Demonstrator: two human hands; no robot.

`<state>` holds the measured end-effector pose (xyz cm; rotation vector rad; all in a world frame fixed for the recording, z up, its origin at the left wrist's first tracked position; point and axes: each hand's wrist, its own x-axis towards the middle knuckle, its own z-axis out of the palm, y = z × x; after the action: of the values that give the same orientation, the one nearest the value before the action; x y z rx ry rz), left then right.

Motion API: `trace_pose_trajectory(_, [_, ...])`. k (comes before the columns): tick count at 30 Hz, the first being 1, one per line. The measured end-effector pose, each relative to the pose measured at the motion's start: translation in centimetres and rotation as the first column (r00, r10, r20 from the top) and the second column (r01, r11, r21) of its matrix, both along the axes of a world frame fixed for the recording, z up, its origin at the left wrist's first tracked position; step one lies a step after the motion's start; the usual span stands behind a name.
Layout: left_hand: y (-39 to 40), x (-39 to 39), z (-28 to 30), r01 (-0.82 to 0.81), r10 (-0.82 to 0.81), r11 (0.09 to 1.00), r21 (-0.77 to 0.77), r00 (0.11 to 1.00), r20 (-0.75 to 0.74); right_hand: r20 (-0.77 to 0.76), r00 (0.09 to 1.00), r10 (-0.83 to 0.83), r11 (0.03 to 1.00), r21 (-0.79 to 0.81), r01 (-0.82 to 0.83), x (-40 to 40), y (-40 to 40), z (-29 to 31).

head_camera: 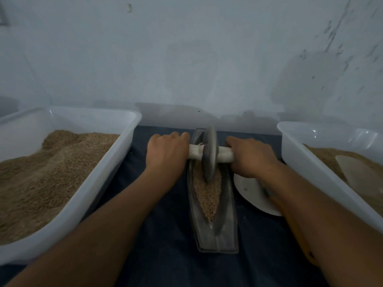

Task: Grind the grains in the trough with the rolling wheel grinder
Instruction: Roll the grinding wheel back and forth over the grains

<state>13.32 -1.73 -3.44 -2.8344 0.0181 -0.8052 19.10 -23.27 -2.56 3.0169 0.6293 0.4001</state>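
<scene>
Head view: left hand (165,151) and right hand (249,155) each curl round an end of the white axle handle (224,155) on either side of the trough (230,204), with the grey grinding wheel (210,154) standing upright in the trough's far half, its rim down in the grains (208,195). Grinding looks mid-way at best: grains nearer than the wheel still look whole and coarse, so plenty of rolling is left. Left of the trough sits a white tub (116,162) of grain, right of it a white plate (251,195) and a second tub (310,166).

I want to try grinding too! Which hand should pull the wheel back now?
Neither alone: left hand and right hand each grip the handle beside the wheel. Probably both.
</scene>
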Motion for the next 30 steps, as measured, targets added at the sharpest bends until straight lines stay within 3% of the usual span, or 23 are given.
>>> trace_pose_trajectory(5, [0.3, 2.8, 0.7, -0.017, 0.017, 1.0, -0.006, 0.998, -0.053, -0.1, 0.994, 0.052, 0.998, -0.024, -0.054, 2.9, 0.6, 1.5])
trace_pose_trajectory(16, [0.2, -0.2, -0.1, 0.029, -0.029, 1.0, -0.002, 0.999, -0.03, 0.119, 0.993, -0.021, 1.0, 0.018, 0.019, -0.7, 0.2, -0.7])
trace_pose_trajectory(22, [-0.3, -5.3, -0.5, 0.045, -0.045, 0.999, -0.004, 0.999, -0.011, 0.203, 0.978, 0.055, 0.995, 0.07, -0.071, -6.4, -0.5, -1.1])
trace_pose_trajectory(30, [-0.3, -8.7, -0.9, 0.102, -0.102, 0.994, -0.023, 0.995, 0.0, 0.345, 0.929, 0.132, 0.99, 0.004, -0.142, -10.5, -1.3, -1.4])
